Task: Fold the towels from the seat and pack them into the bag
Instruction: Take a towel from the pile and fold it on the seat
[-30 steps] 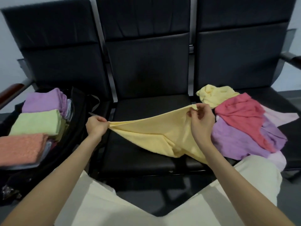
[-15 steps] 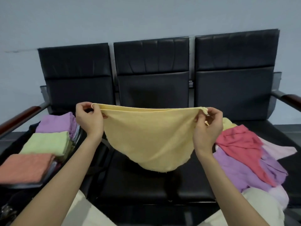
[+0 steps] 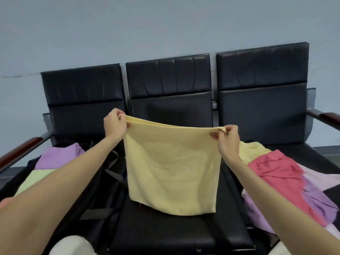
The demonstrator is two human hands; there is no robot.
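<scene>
Head view, towel: the yellow towel [image 3: 172,170] hangs doubled over the middle seat [image 3: 176,230], lower edge just about meeting the cushion.
Head view, left hand: the left hand [image 3: 115,125] pinches the top-left corners, both layers together.
Head view, right hand: the right hand [image 3: 225,137] pinches the top-right corners, stretching the top edge taut so the fold hangs square.
Head view, bag: the black bag [image 3: 103,173] on the left seat holds folded towels [image 3: 55,159], lilac and green.
Head view, pile: the unfolded towels [image 3: 279,173] are heaped on the right seat, waiting their turn.
Judgement: a halving fold is in hand; plenty left.
</scene>
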